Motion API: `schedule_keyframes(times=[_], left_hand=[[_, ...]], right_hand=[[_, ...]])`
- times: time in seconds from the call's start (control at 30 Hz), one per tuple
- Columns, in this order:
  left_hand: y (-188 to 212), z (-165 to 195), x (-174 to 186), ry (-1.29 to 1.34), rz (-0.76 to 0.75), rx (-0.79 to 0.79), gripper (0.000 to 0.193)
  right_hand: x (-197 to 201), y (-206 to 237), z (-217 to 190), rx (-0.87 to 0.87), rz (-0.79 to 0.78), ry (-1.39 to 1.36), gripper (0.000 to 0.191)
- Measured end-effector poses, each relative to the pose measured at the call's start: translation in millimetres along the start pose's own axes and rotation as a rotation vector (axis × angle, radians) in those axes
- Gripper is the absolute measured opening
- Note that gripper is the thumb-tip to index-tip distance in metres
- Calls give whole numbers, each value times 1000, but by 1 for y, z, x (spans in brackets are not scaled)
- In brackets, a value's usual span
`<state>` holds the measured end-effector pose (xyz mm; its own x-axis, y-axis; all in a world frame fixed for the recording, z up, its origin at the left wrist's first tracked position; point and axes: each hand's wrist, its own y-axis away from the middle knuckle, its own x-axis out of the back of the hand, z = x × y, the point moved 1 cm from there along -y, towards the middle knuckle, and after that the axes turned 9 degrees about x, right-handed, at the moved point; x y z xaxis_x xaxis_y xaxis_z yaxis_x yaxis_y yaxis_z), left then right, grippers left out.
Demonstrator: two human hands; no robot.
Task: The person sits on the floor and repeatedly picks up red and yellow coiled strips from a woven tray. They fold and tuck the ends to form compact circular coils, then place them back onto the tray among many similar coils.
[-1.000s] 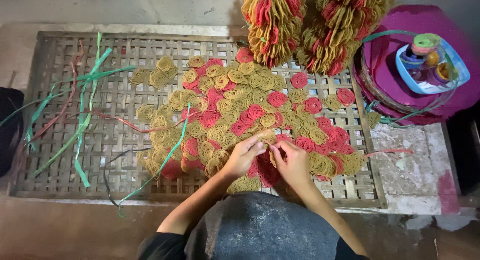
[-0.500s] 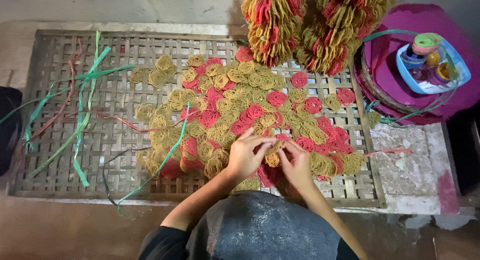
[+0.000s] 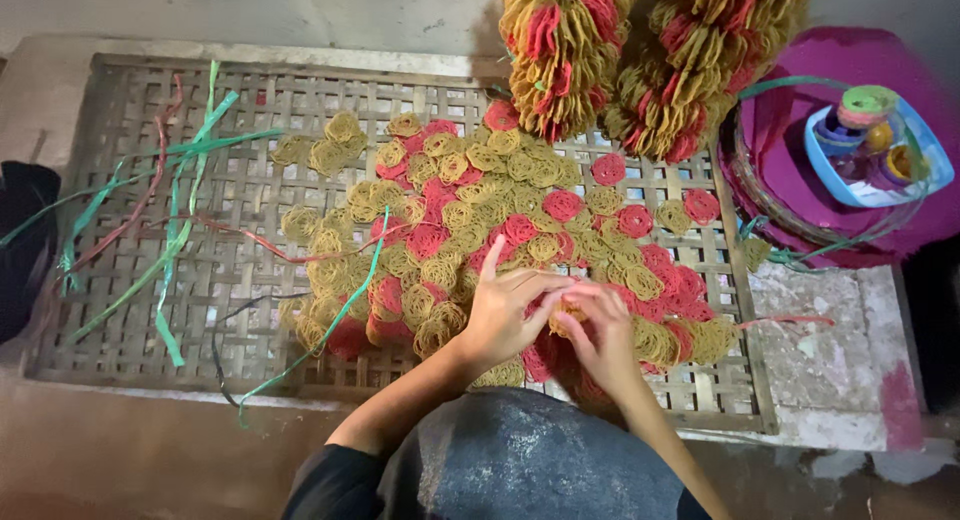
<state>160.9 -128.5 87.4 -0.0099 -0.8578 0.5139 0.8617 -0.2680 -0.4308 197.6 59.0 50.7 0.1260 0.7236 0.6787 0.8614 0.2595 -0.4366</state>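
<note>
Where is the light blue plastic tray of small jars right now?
In the head view, the light blue plastic tray sits far right on the magenta round stool, beside the hanging yellow-red bundles.

There is a single view, from a camera worn on the person's head. It looks almost straight down, so the person's own head and shoulders fill the bottom edge and the forearms run up from there into the middle. It sits fairly near: the woven bamboo tray (image 3: 150,280) spans most of the width, its far rim near the top edge. The left hand (image 3: 507,310) and right hand (image 3: 600,335) lie just below centre. A purple stool (image 3: 790,110) is cut off at the right edge. No second view shares the scene.
</note>
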Motion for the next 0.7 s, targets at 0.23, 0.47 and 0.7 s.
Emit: schedule_keyframes(times=[0.23, 0.47, 0.7], left_hand=[[8, -64, 15, -313, -105, 337, 46], [35, -125, 48, -562, -238, 750, 70], [36, -158, 7, 341, -143, 861, 38]], right_hand=[[-11, 17, 25, -260, 25, -267, 15], [-21, 21, 22, -317, 181, -657, 15], [-26, 2, 2, -323, 76, -473, 10]])
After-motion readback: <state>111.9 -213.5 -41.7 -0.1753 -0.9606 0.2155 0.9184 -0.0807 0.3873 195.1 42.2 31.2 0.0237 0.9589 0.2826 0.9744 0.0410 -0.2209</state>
